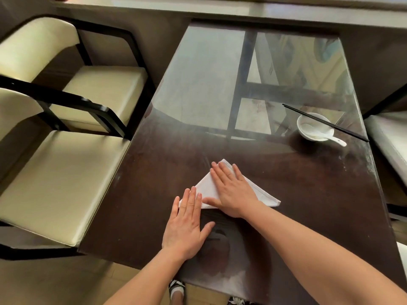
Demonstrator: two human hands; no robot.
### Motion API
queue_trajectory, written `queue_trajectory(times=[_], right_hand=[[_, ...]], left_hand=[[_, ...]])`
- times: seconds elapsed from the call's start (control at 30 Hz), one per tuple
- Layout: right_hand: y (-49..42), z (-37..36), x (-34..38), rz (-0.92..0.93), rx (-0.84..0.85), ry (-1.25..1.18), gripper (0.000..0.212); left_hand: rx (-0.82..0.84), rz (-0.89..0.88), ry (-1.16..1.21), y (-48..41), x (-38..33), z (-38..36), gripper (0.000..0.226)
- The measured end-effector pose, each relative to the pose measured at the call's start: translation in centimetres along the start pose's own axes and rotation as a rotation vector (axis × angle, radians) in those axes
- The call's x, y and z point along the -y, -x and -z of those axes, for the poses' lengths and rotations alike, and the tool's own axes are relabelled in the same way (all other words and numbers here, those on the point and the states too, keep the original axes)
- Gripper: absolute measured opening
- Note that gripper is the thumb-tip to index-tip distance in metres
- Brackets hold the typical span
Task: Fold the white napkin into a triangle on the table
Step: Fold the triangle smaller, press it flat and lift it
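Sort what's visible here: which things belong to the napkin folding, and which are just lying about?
Part of the job:
- white napkin, already a triangle
- left hand, flat, fingers on its near-left corner
- right hand, flat on its middle
- table

Just lying about:
- white bowl holding a spoon
- black chopsticks across the bowl
- cream chairs

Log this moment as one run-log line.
step: pressing fold | napkin: triangle, flat on table | left hand: flat on near-left corner | right hand: flat on middle
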State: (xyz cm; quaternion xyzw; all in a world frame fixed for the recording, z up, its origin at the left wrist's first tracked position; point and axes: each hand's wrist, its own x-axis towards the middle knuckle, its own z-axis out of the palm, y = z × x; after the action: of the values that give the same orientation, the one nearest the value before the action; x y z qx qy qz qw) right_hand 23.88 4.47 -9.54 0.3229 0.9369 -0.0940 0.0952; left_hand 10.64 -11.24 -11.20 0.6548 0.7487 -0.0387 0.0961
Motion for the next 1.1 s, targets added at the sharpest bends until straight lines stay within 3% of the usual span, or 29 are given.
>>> queue_trajectory(times=[0.27,0.57,0.83,1.1], right_hand=[[-1.2,-0.1,-1.2,-0.183,-0.020,-0.035,0.106],[1.8,-1.3,0.0,-0.171,-0.092,-0.040,0.101],[7.5,-2.3,-6.4,-0.433,-0.055,0.003,0.104],[7.9,-2.1,-6.9,-0.451,-0.051,-0.036,0.101]], left_hand=[[0.034,0.007,-0.018,0.0,0.0,0.1,0.084],[0.034,0.016,-0.028,0.1,0.0,0.2,0.084],[0.054,0.012,-0.020,0.1,0.1,0.3,0.084],[0.000,-0.052,-0.006,-0.8,-0.9,1.3,0.084]])
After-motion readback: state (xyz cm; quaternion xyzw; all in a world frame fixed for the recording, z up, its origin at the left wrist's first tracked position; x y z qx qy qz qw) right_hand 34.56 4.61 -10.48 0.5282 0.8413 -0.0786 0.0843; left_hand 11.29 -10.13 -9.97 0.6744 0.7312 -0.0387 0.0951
